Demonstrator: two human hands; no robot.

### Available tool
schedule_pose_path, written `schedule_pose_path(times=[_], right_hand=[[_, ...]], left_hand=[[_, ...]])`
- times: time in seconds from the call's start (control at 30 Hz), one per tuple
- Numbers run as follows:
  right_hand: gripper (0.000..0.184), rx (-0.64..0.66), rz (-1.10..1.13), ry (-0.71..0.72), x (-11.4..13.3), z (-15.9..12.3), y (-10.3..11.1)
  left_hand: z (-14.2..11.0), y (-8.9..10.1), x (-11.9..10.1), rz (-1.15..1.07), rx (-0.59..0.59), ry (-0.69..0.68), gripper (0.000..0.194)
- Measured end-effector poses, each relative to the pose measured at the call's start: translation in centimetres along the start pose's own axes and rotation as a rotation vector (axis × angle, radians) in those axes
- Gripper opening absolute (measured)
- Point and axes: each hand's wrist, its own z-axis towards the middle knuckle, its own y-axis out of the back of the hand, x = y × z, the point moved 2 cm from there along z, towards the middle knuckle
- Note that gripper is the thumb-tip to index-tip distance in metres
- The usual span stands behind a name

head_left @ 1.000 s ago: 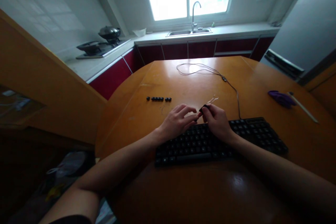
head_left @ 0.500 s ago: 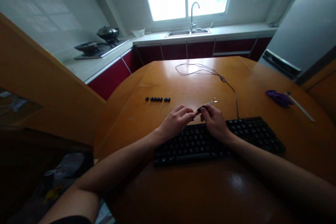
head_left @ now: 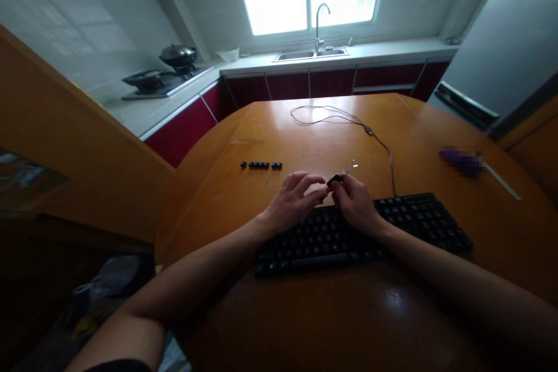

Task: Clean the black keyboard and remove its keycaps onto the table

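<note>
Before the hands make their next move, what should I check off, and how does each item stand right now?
1. Right hand grips the wire-ended tool: ok, pinched.
2. Left hand holds something: cannot tell, its fingers hide it.
3. Keyboard fully visible: not ok, hands and forearms cover parts.
4. Small black pieces clear of both hands: ok, in a gapped row on the table.
5. Cable clear of both hands: ok, beyond them.

Two bare hands appear with one black tool with thin wire ends in the right fingers, one black plastic keyboard below them, three groups of small black keycaps to their left, one dark looped cable beyond.
</note>
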Motion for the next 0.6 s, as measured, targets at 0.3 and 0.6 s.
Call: schedule_pose_path(times=[0.3, 0.6], right_hand=[[0.031, -0.048, 0.012, -0.022, 0.1, 0.1, 0.2], [0.038, -0.051, -0.025, -0.022, 0.5, 0.0, 0.3]], left_hand=[[0.0, 0.2, 4.9, -0.146, -0.169, 0.303, 0.014], [-3.1, -3.6, 13.5, -0.043, 0.081, 0.586, 0.018]])
